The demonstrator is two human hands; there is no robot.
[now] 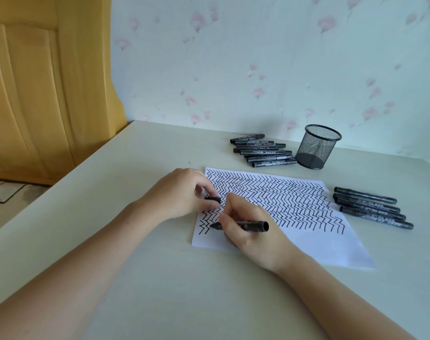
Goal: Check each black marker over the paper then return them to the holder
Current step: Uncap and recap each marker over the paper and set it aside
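Right hand (246, 231) grips the marker (248, 225) lying crosswise, tip pointing left on the paper (319, 244); left hand (184, 192) pinches its cap (214, 200).

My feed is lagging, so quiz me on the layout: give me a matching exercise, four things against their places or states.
Things:
1. black wire-mesh holder
2. uncapped black marker
3. small black cap
4. white paper sheet

Places or states:
A. pinched in the left hand
B. covered with zigzag lines
C. gripped by the right hand
D. standing with no markers inside

Pairs: 1-D, 2-C, 3-A, 4-B
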